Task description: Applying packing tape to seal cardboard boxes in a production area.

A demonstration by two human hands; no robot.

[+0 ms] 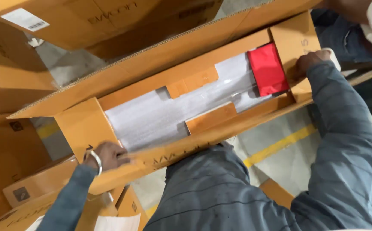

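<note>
A long open cardboard box (181, 55) lies across the view, tilted up to the right. Inside it a white foam-wrapped item (160, 115) sits between cardboard inserts (211, 117), with a red packet (268, 70) at the right end. My left hand (106, 155), with a metal bangle on the wrist, grips the near flap at the box's left end. My right hand (312, 60) presses on the small end flap (295, 42) at the right end, beside the red packet. Both sleeves are grey-blue.
More cardboard boxes are stacked at the top left (66, 21), the left (6, 85) and the lower left (31, 188). A grey floor with a yellow line (280, 145) shows under the box. Another person's dark trousers (344, 38) stand at the top right.
</note>
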